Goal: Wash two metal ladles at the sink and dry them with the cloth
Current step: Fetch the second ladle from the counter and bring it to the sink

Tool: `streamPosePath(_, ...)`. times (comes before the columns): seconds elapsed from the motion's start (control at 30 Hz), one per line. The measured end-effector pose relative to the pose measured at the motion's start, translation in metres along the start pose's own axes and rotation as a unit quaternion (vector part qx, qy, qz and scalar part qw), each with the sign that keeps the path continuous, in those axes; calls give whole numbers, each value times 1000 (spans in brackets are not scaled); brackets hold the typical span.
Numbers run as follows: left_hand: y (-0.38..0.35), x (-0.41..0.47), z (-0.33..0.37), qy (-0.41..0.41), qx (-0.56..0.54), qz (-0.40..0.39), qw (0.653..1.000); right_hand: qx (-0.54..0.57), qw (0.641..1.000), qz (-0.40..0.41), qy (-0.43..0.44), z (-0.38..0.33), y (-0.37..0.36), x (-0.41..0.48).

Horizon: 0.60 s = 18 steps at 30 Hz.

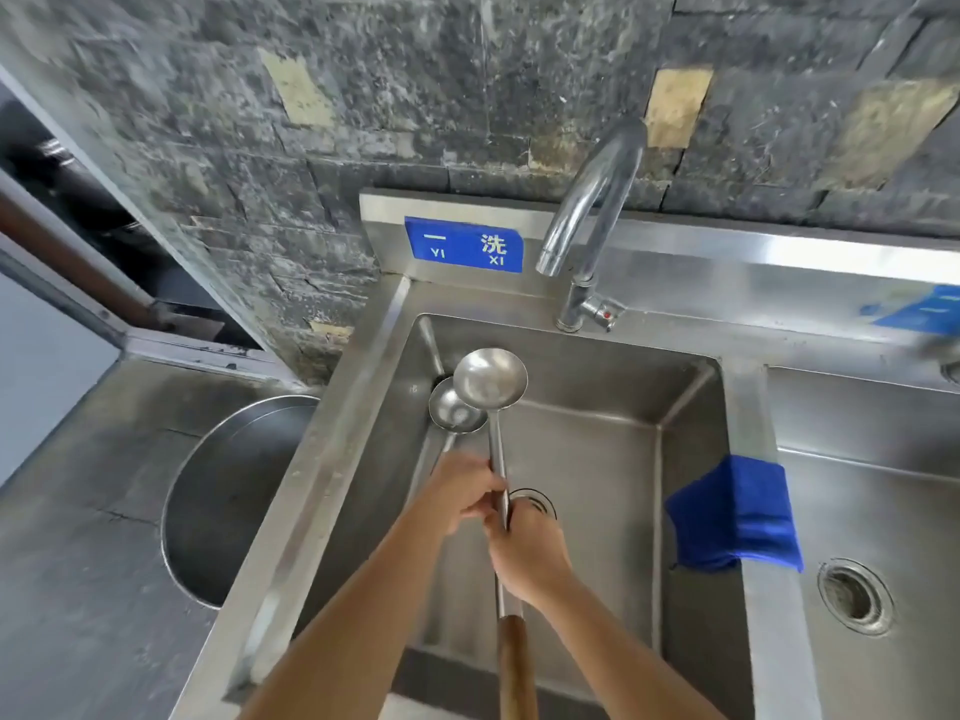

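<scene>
We've got the bigger ladle [491,379] up over the left basin of the sink [691,459], bowl pointing away from us, both hands on its shaft: left hand [462,491] wrapped round the metal part, right hand [530,556] clenched round it nearer to us, just above the wooden handle [514,667]. The second ladle [454,410] lies in the basin's far-left corner, right under the first one's bowl.

No water seems to be running from the tap [592,200], and the spout sits off to the right of the bowl, so we'd probably miss the stream. Wet steel is slippery too; if the grip slides, it'd likely clang onto the other ladle. The blue cloth [732,517] hangs on the divider to the right, close enough to get splashed and be useless for drying.
</scene>
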State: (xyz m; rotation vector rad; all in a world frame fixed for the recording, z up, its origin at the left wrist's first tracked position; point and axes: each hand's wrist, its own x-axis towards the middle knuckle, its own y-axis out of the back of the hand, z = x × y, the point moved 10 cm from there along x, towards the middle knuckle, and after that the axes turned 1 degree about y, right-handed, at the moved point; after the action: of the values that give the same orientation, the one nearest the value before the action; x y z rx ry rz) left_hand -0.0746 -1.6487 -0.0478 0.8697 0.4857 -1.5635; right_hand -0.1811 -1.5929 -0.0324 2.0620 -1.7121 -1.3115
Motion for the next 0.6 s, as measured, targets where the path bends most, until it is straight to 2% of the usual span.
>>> streamPosePath(0.17,31,57,-20,23,43,26,998,4,1000,-12,-2,-8,-38,39)
streamPosePath(0.4,58,115,-42,48,75,8,996,27,999,-35,-26,-13,-90,84)
streamPosePath(0.6,66,144,-53,53,86,9,995,31,998,-14,-55,-7,-115,107)
